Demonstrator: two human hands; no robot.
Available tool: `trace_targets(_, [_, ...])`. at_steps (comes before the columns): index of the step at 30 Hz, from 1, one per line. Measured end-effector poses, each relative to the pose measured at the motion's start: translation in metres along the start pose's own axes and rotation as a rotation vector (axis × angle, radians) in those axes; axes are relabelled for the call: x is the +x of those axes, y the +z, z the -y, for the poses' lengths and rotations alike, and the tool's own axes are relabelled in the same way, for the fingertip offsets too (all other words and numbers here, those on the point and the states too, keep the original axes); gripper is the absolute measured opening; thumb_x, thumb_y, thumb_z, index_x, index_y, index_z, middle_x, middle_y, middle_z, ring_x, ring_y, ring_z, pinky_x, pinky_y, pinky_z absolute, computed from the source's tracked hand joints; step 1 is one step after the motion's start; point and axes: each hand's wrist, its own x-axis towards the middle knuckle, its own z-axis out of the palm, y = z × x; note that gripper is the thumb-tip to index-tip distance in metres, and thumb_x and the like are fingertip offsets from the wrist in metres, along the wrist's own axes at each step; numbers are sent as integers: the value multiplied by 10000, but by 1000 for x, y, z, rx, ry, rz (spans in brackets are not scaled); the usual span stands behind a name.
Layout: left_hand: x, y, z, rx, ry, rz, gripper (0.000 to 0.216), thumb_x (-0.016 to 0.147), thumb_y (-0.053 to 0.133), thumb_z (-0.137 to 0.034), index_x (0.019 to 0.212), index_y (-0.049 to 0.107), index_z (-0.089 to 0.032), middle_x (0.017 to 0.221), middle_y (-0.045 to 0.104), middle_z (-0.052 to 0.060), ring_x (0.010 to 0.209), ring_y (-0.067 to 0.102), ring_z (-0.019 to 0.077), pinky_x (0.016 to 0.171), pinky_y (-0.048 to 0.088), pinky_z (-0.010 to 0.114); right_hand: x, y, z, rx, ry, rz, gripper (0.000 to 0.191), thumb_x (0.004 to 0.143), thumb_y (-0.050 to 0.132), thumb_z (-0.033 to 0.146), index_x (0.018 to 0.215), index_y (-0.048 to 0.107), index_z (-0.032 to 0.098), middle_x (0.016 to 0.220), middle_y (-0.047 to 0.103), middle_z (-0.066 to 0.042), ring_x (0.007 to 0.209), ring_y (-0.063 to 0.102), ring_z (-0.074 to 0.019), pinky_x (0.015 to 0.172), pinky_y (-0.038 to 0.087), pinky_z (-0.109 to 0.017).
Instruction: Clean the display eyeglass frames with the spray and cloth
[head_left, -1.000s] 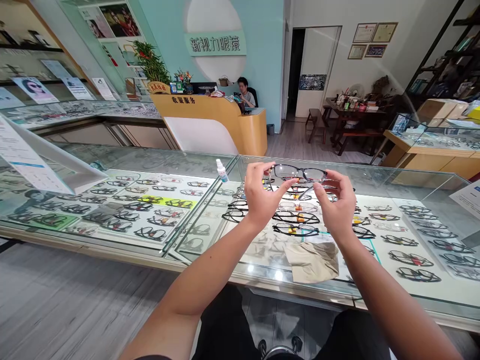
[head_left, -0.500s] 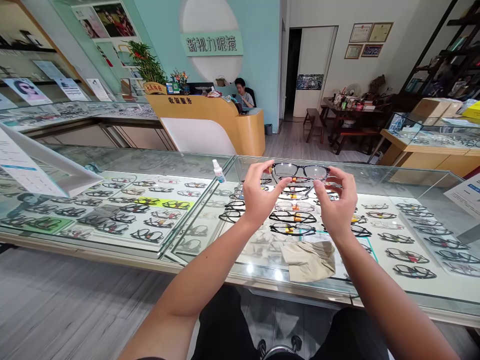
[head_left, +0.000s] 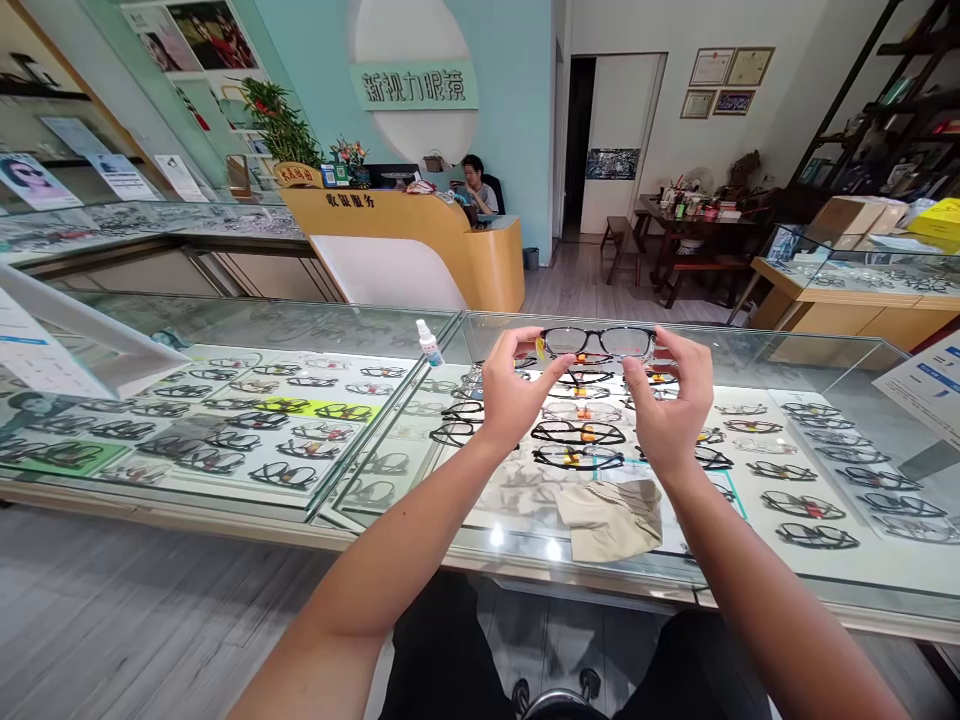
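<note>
A pair of black-framed glasses [head_left: 598, 342] is held up level over the glass display counter [head_left: 390, 470]. My left hand [head_left: 514, 395] pinches the left end of the frame with thumb and fingers. My right hand [head_left: 671, 400] grips the right end the same way. A beige cleaning cloth [head_left: 611, 518] lies on the counter glass below my hands. A small white spray bottle [head_left: 429, 343] stands on the counter to the left of my left hand.
Rows of spectacle frames [head_left: 577, 433] fill the case under the glass. A tilted leaflet stand [head_left: 52, 345] sits at the left. A person sits behind the yellow reception desk [head_left: 420, 245]. A second display counter [head_left: 847, 290] and a dark table [head_left: 690, 240] stand at the right.
Both hands have kept their hold on the glasses and shifted little. The camera has panned slightly, so the room appears shifted to the left.
</note>
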Motion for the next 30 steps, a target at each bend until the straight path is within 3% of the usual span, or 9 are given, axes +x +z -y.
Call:
trace_targets(11, [1, -1, -2, -8, -27, 21, 514, 855, 843, -609, 1162, 703, -221, 1084, 755, 63, 987, 718, 217, 906, 572, 366, 1, 0, 0, -22, -15, -15, 387, 980, 744, 403, 1344, 690, 284, 1174, 703, -74, 1053, 663, -251, 834, 588, -427])
trace_targets(20, [1, -3, -3, 130, 188, -114, 526, 861, 839, -615, 1162, 659, -223, 1057, 700, 69, 965, 672, 223, 857, 542, 382, -4, 3, -2, 54, 124, 94, 389, 1000, 678, 421, 1352, 657, 256, 1210, 681, -101, 1050, 699, -258, 857, 609, -459])
trace_targets(30, [0, -4, -5, 143, 284, -168, 506, 861, 862, -556, 1181, 653, -225, 1055, 686, 59, 933, 655, 212, 870, 529, 379, -6, 5, -6, 98, 195, 146, 403, 1006, 669, 458, 1347, 664, 243, 1207, 689, -99, 1064, 711, -264, 903, 604, -475])
